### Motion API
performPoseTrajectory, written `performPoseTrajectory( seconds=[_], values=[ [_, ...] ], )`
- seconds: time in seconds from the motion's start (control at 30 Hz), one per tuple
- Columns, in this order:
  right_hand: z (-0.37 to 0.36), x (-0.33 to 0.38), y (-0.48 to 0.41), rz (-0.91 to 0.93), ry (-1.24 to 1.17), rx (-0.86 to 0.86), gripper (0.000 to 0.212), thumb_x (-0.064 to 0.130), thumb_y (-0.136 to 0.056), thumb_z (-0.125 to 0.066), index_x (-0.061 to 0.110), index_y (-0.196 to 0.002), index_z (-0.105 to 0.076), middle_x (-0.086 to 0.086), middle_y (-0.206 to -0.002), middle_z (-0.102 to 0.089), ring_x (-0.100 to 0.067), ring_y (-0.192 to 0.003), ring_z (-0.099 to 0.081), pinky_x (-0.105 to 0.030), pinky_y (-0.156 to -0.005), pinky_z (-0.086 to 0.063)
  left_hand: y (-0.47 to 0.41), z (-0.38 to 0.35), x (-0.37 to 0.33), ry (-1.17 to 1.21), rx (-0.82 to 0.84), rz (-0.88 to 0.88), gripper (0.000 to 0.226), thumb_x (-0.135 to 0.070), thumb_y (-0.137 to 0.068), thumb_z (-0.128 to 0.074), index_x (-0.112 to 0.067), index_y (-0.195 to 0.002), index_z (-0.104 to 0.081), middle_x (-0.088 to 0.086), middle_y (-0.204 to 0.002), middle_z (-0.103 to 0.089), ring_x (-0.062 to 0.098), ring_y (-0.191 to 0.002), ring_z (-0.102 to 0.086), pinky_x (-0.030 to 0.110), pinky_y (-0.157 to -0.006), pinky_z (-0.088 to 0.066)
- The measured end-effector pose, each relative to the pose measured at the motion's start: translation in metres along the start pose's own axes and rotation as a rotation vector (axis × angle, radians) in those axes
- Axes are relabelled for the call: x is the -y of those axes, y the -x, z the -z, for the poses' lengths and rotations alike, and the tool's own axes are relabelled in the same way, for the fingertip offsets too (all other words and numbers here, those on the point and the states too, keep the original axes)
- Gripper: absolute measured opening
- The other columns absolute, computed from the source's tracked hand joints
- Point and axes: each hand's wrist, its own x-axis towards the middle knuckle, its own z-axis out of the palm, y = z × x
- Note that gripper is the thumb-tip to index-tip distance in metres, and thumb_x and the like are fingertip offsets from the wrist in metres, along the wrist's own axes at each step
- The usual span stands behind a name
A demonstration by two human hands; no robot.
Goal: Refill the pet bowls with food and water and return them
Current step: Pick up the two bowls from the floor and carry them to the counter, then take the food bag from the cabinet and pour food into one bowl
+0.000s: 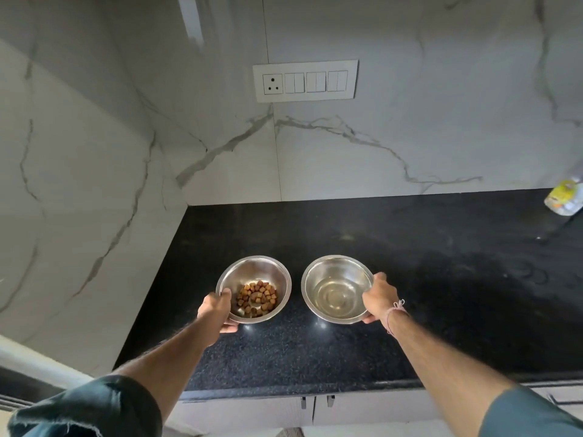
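Left grip [215,310] round food bowl [256,272], right grip [380,298] round water bowl [337,288]

Two steel bowls [252,272] [337,277], two hands [214,310] [380,298], one bottle [566,200], one switch panel [305,81].

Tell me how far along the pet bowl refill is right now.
Filling looks done: the left bowl holds brown kibble and the right bowl holds water. In hand: the left hand and right hand each grip a bowl by its rim over the black counter; whether the bowls are lifted is unclear. Left: carrying both back to their spot, which is out of view.
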Motion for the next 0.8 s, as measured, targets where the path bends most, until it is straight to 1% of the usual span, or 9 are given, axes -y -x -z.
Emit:
performPoseTrajectory(
  seconds=[0.07, 0.17, 0.27, 0.43, 0.53, 0.6, 0.7, 0.77, 0.8],
  values=[
    [0.003, 0.004, 0.003, -0.025, 0.034, 0.011, 0.025, 0.012, -0.100, -0.051, 0.008, -0.122, -0.040, -0.019, -0.119, -0.060, -0.039, -0.090, -0.070, -0.047, -0.058, -0.064, 0.001, 0.002, -0.002, -0.037, -0.028, 0.011, 0.052, -0.049, -0.102, -0.049, -0.006, -0.131, -0.048, 0.020, -0.110, -0.065, 0.033, -0.089, -0.071, 0.045, -0.071, -0.064],
    [0.018, 0.014, 0.005, 0.033, 0.245, -0.057, 0.050, 0.035, -0.098, -0.059, 0.008, -0.134, -0.037, -0.018, -0.131, -0.059, -0.041, -0.114, -0.063, -0.049, -0.091, -0.057, 0.004, 0.008, -0.017, -0.167, -0.183, -0.001, 0.066, -0.053, -0.092, -0.060, -0.009, -0.138, -0.043, 0.020, -0.130, -0.053, 0.037, -0.118, -0.053, 0.049, -0.097, -0.049],
    [0.053, 0.050, 0.011, 0.204, 0.240, -0.220, 0.056, 0.035, -0.097, -0.061, 0.009, -0.142, -0.041, -0.015, -0.141, -0.052, -0.040, -0.130, -0.050, -0.048, -0.101, -0.049, 0.019, 0.016, -0.069, -0.171, -0.265, -0.138, 0.061, -0.047, -0.089, -0.066, -0.013, -0.136, -0.049, 0.017, -0.138, -0.051, 0.038, -0.129, -0.046, 0.049, -0.108, -0.038],
    [0.137, 0.155, 0.042, 0.604, 0.175, -0.435, 0.054, 0.027, -0.098, -0.063, 0.008, -0.145, -0.046, -0.019, -0.146, -0.049, -0.041, -0.133, -0.048, -0.047, -0.109, -0.044, 0.097, 0.005, -0.211, 0.162, 0.043, -0.495, 0.052, -0.033, -0.096, -0.066, -0.011, -0.141, -0.050, 0.009, -0.137, -0.056, 0.032, -0.127, -0.054, 0.041, -0.107, -0.042],
    [0.182, 0.219, 0.075, 0.806, 0.151, -0.581, 0.052, 0.024, -0.098, -0.062, 0.008, -0.145, -0.046, -0.017, -0.148, -0.049, -0.038, -0.134, -0.047, -0.046, -0.110, -0.043, 0.154, -0.003, -0.291, 0.333, 0.273, -0.670, 0.027, -0.024, -0.098, -0.061, -0.012, -0.122, -0.059, 0.006, -0.124, -0.060, 0.024, -0.111, -0.059, 0.039, -0.095, -0.048],
    [0.208, 0.254, 0.096, 0.908, 0.151, -0.672, 0.049, 0.023, -0.098, -0.062, 0.008, -0.142, -0.048, -0.016, -0.145, -0.051, -0.035, -0.133, -0.048, -0.044, -0.109, -0.045, 0.190, -0.004, -0.336, 0.424, 0.395, -0.774, 0.025, -0.022, -0.098, -0.059, -0.012, -0.121, -0.061, 0.005, -0.122, -0.063, 0.023, -0.105, -0.064, 0.038, -0.089, -0.052],
    [0.234, 0.292, 0.117, 1.021, 0.192, -0.814, 0.043, 0.018, -0.094, -0.065, 0.004, -0.133, -0.053, -0.018, -0.131, -0.057, -0.037, -0.123, -0.054, -0.047, -0.099, -0.050, 0.227, -0.005, -0.387, 0.522, 0.517, -0.854, 0.035, -0.019, -0.095, -0.059, -0.007, -0.129, -0.058, 0.003, -0.120, -0.065, 0.026, -0.104, -0.069, 0.039, -0.090, -0.056],
    [0.244, 0.308, 0.126, 1.038, 0.210, -0.856, 0.043, 0.016, -0.092, -0.065, 0.004, -0.131, -0.054, -0.018, -0.128, -0.057, -0.037, -0.119, -0.056, -0.047, -0.096, -0.051, 0.239, -0.007, -0.406, 0.603, 0.589, -0.822, 0.036, -0.011, -0.093, -0.054, -0.003, -0.127, -0.061, 0.007, -0.120, -0.070, 0.025, -0.102, -0.071, 0.040, -0.089, -0.059],
    [0.247, 0.314, 0.130, 1.031, 0.220, -0.867, 0.044, 0.016, -0.091, -0.065, 0.005, -0.132, -0.054, -0.018, -0.128, -0.055, -0.038, -0.119, -0.056, -0.046, -0.097, -0.051, 0.242, -0.010, -0.411, 0.639, 0.626, -0.793, 0.039, -0.008, -0.091, -0.051, -0.001, -0.127, -0.063, 0.010, -0.120, -0.072, 0.023, -0.100, -0.072, 0.037, -0.083, -0.061]
  ],
)
